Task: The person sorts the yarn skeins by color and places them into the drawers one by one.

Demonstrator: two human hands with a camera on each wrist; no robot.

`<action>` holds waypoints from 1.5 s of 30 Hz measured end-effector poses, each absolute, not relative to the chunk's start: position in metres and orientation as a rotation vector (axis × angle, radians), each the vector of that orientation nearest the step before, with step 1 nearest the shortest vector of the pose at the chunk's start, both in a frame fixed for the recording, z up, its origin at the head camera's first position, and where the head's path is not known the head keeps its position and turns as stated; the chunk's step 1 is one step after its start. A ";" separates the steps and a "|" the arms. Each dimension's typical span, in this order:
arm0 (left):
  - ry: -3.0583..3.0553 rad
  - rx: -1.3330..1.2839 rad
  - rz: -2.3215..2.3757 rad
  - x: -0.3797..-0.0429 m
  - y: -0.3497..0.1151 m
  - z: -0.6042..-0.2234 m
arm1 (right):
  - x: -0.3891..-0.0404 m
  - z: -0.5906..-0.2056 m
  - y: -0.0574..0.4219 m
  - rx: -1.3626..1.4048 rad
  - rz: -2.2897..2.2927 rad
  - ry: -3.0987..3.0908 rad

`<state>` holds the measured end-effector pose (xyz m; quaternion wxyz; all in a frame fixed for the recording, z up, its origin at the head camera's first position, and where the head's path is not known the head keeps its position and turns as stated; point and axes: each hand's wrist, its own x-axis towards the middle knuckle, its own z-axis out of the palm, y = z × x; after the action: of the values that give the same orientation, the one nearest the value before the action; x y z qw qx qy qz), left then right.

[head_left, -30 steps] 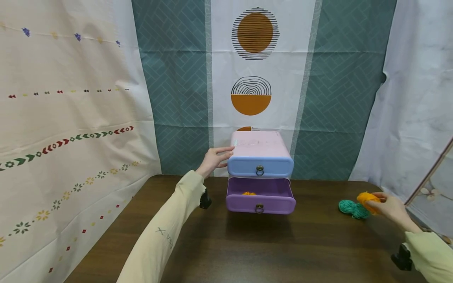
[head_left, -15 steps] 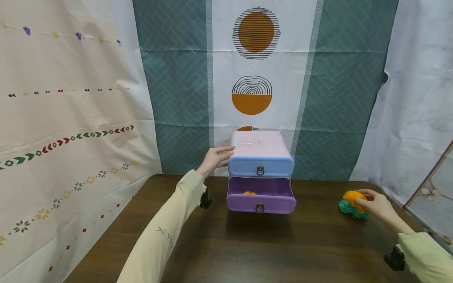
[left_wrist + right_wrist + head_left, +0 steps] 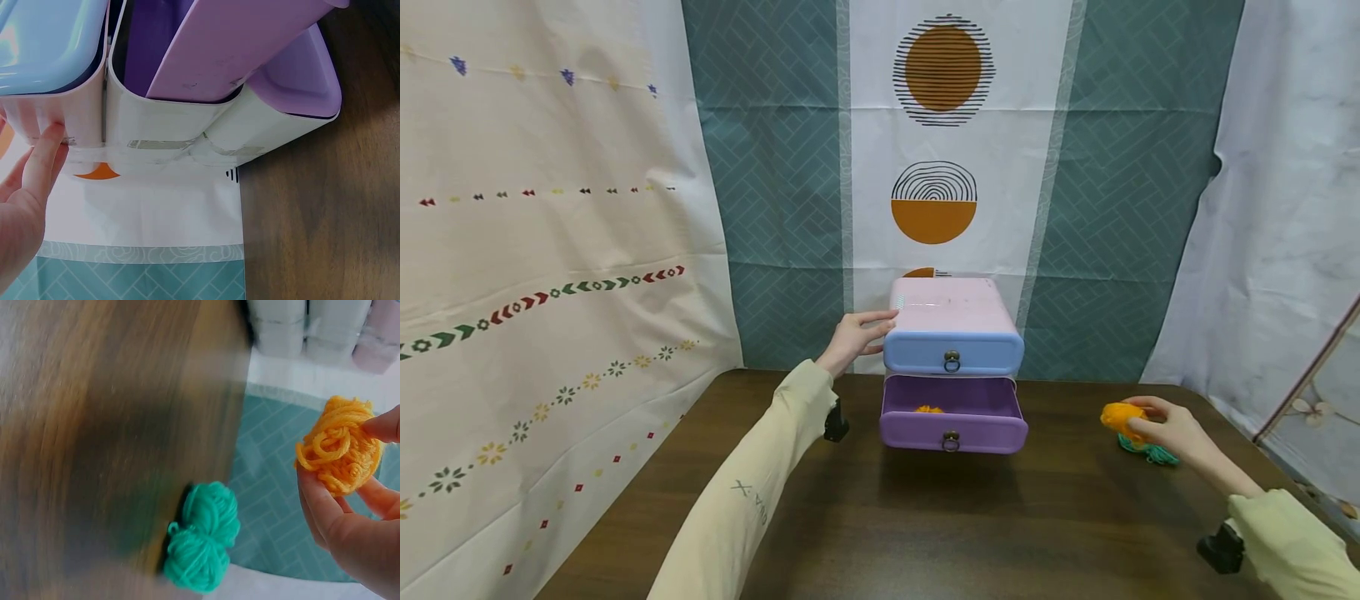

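Note:
My right hand (image 3: 1172, 429) holds an orange-yellow skein of yarn (image 3: 337, 447) between thumb and fingers, up off the table. Behind it on the table lies a green skein of yarn (image 3: 203, 537), pinched in at its middle and partly hidden in the head view. With fingers extended, my left hand (image 3: 852, 342) touches the left side and top edge of a small drawer unit (image 3: 947, 302). The unit's blue top drawer (image 3: 913, 355) is closed. Below, the purple drawer (image 3: 910, 432) is pulled out, and a bit of orange yarn (image 3: 928, 409) shows inside it.
A lower lilac drawer (image 3: 306, 75) is pushed in, seen in the left wrist view. Brown wooden table (image 3: 820, 517) spreads in front of the unit. Patterned cloths hang behind and at both sides, with a teal and white curtain (image 3: 782, 167) at the back.
My right hand has carried the orange-yellow skein leftward, past the green skein, which stays in place. The left hand and the drawers have not moved.

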<state>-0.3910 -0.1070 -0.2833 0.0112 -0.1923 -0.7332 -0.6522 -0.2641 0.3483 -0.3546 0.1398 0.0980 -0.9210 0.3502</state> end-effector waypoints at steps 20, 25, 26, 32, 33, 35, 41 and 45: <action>-2.298 -0.603 -2.016 -0.391 -0.107 -0.283 | -0.258 -0.337 0.308 0.429 1.308 -2.614; -2.294 -0.598 -2.022 -0.393 -0.105 -0.284 | -0.259 -0.333 0.299 0.503 1.283 -2.585; -2.292 -0.597 -2.022 -0.394 -0.105 -0.284 | -0.259 -0.332 0.298 0.521 1.281 -2.577; -2.292 -0.587 -2.034 -0.395 -0.104 -0.284 | -0.259 -0.325 0.285 0.589 1.323 -2.551; -2.293 -0.587 -2.035 -0.394 -0.104 -0.283 | -0.259 -0.324 0.283 0.590 1.344 -2.549; -2.291 -0.584 -2.033 -0.394 -0.104 -0.283 | -0.259 -0.321 0.278 0.599 1.372 -2.546; -2.290 -0.589 -2.029 -0.394 -0.104 -0.283 | -0.262 -0.315 0.263 0.631 1.468 -2.517; -2.297 -0.578 -2.028 -0.393 -0.104 -0.283 | -0.265 -0.312 0.253 0.645 1.464 -2.529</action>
<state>-0.3934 -0.1038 -0.2828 0.0116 -0.1855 -0.7366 -0.6503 -0.2647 0.2534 -0.3123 0.0744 0.2148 -0.8428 0.4879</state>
